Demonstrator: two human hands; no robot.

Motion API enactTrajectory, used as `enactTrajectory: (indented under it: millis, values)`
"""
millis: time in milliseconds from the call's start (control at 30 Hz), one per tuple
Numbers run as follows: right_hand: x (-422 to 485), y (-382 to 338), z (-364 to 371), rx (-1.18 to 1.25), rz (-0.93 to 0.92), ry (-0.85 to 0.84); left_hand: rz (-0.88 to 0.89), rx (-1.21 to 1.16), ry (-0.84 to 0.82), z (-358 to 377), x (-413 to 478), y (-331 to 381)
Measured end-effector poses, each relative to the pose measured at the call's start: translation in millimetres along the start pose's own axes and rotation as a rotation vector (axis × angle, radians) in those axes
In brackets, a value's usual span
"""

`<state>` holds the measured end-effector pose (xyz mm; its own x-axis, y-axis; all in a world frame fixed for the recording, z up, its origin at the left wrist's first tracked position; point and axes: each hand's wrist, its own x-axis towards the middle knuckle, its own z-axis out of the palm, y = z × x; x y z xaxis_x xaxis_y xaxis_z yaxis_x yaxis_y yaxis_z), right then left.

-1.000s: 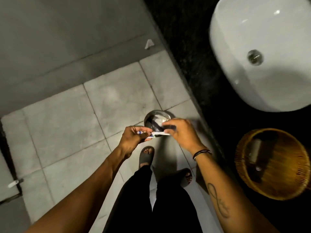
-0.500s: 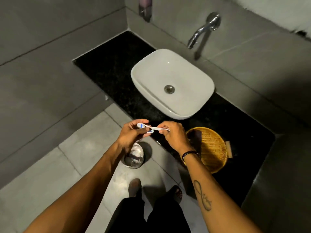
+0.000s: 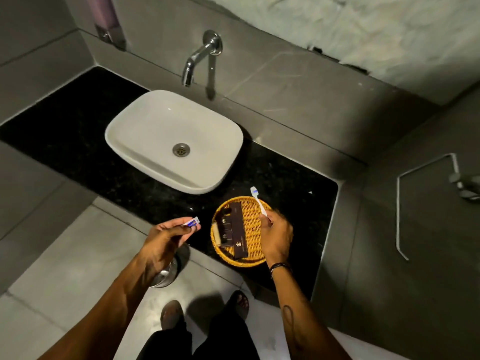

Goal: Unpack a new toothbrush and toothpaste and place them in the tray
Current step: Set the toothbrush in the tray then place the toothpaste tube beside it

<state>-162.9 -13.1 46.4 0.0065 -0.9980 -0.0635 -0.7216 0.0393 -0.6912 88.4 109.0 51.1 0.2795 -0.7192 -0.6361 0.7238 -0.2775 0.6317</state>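
Note:
My right hand (image 3: 275,235) holds a white toothbrush (image 3: 258,200) by its handle, head pointing up and away, above the right half of the round woven tray (image 3: 250,261). My left hand (image 3: 168,233) is left of the tray, over the counter's front edge, pinching a small white-and-blue toothpaste tube (image 3: 191,222). The tray sits on the black counter (image 3: 291,183) and holds dark brown boxes (image 3: 233,231).
A white basin (image 3: 145,131) stands on the counter left of the tray, under a chrome wall tap (image 3: 200,57). A steel bin (image 3: 166,275) stands on the tiled floor below my left arm. A metal rail (image 3: 400,203) hangs on the right wall.
My hands have separated: the right one carried the toothbrush rightward over the tray, the left kept the toothpaste tube. The camera has lifted from the floor and bin toward the counter.

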Motion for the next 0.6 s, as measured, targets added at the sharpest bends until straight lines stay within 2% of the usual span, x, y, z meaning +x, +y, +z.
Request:
enactTrajectory:
  millis: [133, 433, 600]
  values:
    - [8, 22, 10, -0.075, 0.09, 0.045, -0.037, -0.056, 0.02, 2, 10, -15]
    - [32, 36, 63, -0.047, 0.27, 0.127, -0.07, 0.055, 0.109, -7, 18, -30]
    - [36, 44, 83, -0.174, 0.232, 0.107, -0.097, 0.106, 0.122, -22, 22, -34]
